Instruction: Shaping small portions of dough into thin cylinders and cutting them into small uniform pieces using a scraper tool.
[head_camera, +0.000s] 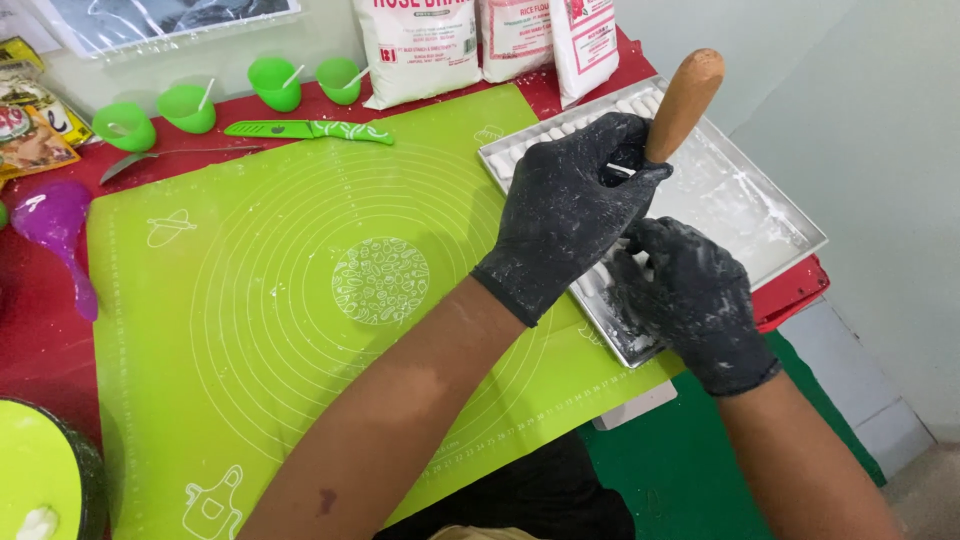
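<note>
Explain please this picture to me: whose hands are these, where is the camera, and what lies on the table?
The one picture comes from a camera on a person's head, looking down at their own two hands in black gloves dusted with white powder. The left hand grips a wooden stick. The right hand rests in a metal tray that holds rows of white pieces. Beside the tray lies a green mat on a red table. Farther back are green cups, a green knife, a purple spoon and white bags.

tool's lower end (683, 105) hidden by hands, flour bags (418, 45) cropped
</note>
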